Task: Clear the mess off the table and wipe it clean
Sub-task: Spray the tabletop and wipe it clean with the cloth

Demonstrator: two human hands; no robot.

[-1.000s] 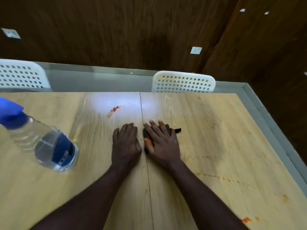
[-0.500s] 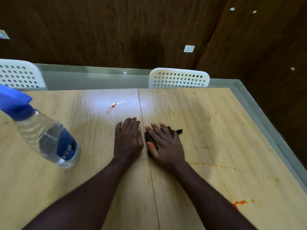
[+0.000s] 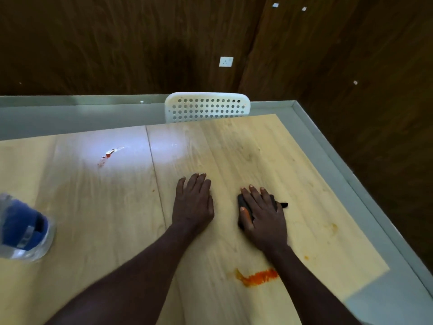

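Observation:
My right hand lies flat with straight fingers on a small black cloth, pressing it onto the light wooden table. An orange smear shows on that hand's thumb. My left hand rests flat on the bare table just left of it, holding nothing. An orange-red sauce smear lies beside my right forearm. A smaller red smear sits farther back on the left. Faint orange spots mark the table at the right.
A clear spray bottle with a blue label stands at the left edge of view. A white perforated chair sits behind the table's far edge. The table's right edge runs close to a grey floor strip and dark wooden walls.
Both hands and the cloth have slid to the right across the table's seam. The view has swung right, so the bottle sits nearer the left edge and the big orange smear shows.

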